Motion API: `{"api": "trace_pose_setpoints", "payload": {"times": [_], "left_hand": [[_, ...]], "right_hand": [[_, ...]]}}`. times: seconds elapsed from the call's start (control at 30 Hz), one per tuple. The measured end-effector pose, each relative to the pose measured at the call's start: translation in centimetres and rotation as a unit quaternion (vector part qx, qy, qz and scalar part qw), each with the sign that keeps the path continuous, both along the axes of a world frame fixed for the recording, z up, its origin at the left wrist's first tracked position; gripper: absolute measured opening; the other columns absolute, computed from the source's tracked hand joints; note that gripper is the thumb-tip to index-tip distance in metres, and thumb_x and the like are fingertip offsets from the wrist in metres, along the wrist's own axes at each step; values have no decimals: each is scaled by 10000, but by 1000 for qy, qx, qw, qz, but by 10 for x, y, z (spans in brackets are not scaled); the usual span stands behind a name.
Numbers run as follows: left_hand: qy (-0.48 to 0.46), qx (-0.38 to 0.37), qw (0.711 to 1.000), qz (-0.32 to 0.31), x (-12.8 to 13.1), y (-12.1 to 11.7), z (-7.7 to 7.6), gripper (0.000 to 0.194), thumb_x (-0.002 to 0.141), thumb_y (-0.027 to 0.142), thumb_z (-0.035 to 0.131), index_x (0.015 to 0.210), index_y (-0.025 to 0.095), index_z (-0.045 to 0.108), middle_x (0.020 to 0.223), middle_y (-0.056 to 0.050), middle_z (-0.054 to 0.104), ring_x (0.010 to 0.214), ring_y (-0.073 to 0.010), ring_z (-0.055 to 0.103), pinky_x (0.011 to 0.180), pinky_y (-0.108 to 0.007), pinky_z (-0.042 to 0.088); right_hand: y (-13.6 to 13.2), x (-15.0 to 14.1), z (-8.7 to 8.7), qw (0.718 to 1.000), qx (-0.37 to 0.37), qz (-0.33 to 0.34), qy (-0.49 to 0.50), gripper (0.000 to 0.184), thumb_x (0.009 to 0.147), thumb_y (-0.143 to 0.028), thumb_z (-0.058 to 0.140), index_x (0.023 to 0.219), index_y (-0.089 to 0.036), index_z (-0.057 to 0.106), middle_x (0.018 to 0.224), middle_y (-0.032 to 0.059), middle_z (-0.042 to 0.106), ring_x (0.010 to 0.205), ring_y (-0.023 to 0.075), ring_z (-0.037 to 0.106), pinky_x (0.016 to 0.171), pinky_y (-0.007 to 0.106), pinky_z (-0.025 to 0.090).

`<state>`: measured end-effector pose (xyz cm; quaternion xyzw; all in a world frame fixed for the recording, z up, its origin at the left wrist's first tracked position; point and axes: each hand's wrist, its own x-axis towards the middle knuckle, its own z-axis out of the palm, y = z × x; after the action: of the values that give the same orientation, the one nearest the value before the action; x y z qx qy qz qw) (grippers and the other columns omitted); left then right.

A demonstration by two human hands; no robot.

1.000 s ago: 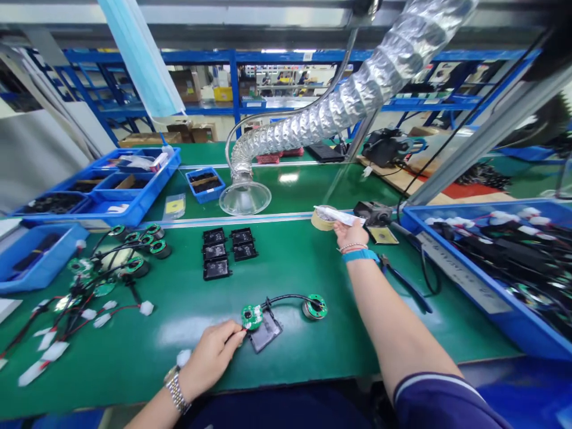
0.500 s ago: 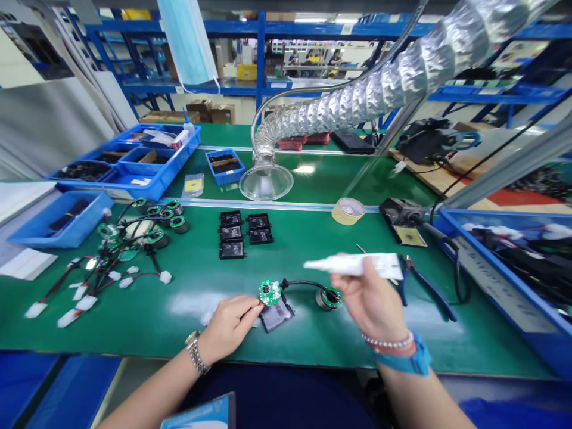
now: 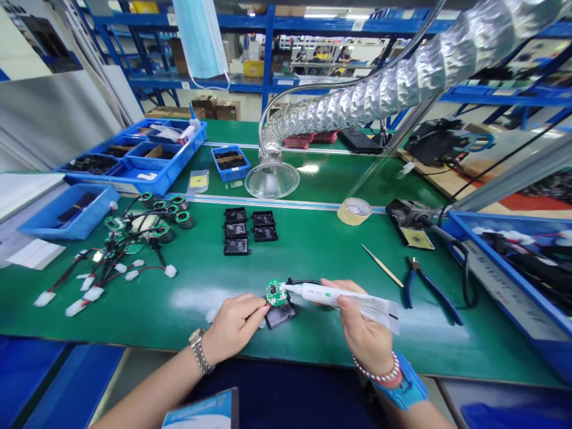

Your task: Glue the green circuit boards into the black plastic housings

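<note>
My left hand (image 3: 239,325) pinches the edge of a small round green circuit board (image 3: 273,292). A black cable (image 3: 306,281) runs from the board to the right, where it passes behind my other hand. Below the board, a flat black plastic case (image 3: 281,316) lies on the green bench. Closed around a white squeeze tube (image 3: 344,296), my right hand (image 3: 364,328) points its nozzle left. The nozzle tip is at the board's right edge; whether it touches cannot be made out.
Several black cases (image 3: 236,229) lie mid-bench, with wired circuit boards (image 3: 134,238) to the left. At right are a roll of tape (image 3: 354,211), a thin wooden-handled tool (image 3: 383,266), blue-handled cutters (image 3: 431,292) and a blue bin (image 3: 504,292). An extraction hood (image 3: 272,179) hangs above.
My right hand has lowered the tube and brought its nozzle left to the board. My left hand still holds the board in about the same place. The view has shifted slightly.
</note>
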<state>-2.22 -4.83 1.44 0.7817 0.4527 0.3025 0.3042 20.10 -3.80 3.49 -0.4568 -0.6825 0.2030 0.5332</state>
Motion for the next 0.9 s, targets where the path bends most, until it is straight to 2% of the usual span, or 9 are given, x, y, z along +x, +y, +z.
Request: {"api": "trace_pose_setpoints", "payload": {"times": [0.33, 0.9], "left_hand": [[-7, -6, 1000, -7, -1, 0, 0, 346, 903, 310, 358, 673, 153, 564, 571, -7, 468, 558, -117, 446, 527, -209, 353], [-13, -19, 1000, -3, 0, -2, 0, 342, 900, 322, 367, 704, 153, 591, 579, -15, 482, 562, -120, 445, 520, -214, 358]], "right_hand": [[0, 0, 0, 999, 30, 1, -32, 273, 887, -290, 419, 947, -193, 666, 853, 67, 674, 781, 179, 626, 692, 319, 516], [-1, 0, 0, 999, 23, -20, -30, 256, 866, -296, 445, 905, -197, 678, 824, 69, 680, 749, 187, 631, 667, 321, 521]]}}
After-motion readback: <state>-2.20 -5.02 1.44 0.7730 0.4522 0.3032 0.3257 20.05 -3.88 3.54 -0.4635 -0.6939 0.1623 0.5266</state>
